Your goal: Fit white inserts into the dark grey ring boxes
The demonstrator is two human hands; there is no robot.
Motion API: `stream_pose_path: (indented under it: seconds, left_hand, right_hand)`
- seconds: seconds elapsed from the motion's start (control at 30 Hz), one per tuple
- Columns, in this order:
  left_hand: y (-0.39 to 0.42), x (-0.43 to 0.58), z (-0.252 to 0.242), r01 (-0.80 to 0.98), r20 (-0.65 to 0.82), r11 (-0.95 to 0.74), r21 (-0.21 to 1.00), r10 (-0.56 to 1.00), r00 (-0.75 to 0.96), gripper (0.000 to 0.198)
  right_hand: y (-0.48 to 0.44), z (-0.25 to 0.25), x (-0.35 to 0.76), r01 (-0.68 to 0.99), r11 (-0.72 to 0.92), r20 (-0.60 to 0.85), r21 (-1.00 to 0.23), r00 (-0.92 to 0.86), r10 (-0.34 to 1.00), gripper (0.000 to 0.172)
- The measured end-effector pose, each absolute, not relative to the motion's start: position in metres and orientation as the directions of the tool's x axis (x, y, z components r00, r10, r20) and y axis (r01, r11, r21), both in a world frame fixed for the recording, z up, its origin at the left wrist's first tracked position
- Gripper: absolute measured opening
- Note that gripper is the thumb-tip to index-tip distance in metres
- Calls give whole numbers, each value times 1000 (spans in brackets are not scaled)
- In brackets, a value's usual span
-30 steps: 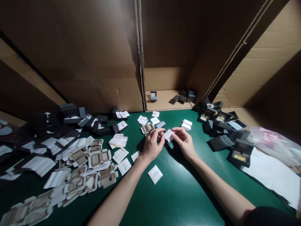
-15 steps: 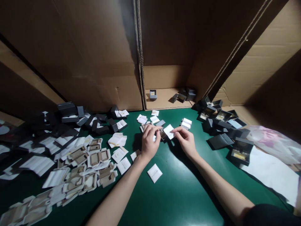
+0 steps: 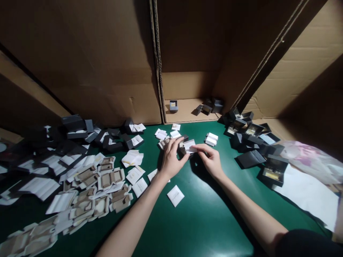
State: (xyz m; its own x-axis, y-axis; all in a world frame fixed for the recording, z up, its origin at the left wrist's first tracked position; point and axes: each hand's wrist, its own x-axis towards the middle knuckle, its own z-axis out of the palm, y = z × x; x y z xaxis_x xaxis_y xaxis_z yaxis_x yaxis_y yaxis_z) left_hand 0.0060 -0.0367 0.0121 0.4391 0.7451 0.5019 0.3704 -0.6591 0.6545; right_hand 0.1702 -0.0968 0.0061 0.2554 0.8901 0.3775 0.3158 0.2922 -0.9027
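My left hand (image 3: 173,159) is curled around the left side of a small black box (image 3: 184,138), its thumb at the box's front and its fingers along the back left. My right hand (image 3: 210,159) pinches a small white folded card insert (image 3: 189,145) between thumb and fingertips. The insert is tilted at the opening of the box, partly over it. How deep it sits inside is hidden. Just beyond my left hand lie several small white cards (image 3: 161,134). Nearer me, a white printed square card (image 3: 175,195) lies flat on the green table (image 3: 211,217).
Left of my arm spread unfolded cardboard inserts (image 3: 107,180) and black boxes (image 3: 75,125) with white papers. Open black boxes (image 3: 252,130) pile up at the right, by a plastic bag (image 3: 311,159) and white sheet (image 3: 308,200). Cardboard walls (image 3: 107,64) stand behind.
The white insert has turned from a flat, raised square to a folded piece lowered against the box. My left thumb has shifted slightly right and down, and the box has tilted.
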Motion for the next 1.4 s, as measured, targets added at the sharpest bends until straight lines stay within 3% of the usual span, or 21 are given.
stream_pose_path:
  seconds: [0.23, 0.6, 0.8, 0.97, 1.13, 1.4]
  left_hand:
    - [-37, 7, 13, 364, 454, -662, 655, 730, 510, 57]
    - [-37, 7, 12, 371, 451, -671, 643, 722, 524, 62]
    - [-37, 7, 12, 375, 437, -667, 644, 723, 535, 61]
    - [-36, 7, 12, 366, 432, -668, 647, 718, 547, 62]
    - [-36, 7, 12, 362, 427, -667, 651, 717, 551, 61]
    - [-37, 5, 14, 381, 389, -648, 660, 728, 564, 61]
  right_hand:
    - [-97, 2, 176, 511, 343, 465, -788, 130, 876, 36]
    - [-96, 4, 175, 527, 372, 454, -764, 31, 890, 50]
    - [-96, 2, 173, 651, 412, 500, -638, -57, 864, 57]
    - [-98, 3, 173, 751, 432, 558, -499, -102, 823, 54]
    - [-98, 6, 179, 814, 415, 644, -407, -67, 762, 37]
    - [-97, 7, 183, 838, 450, 552, -308, -228, 802, 38]
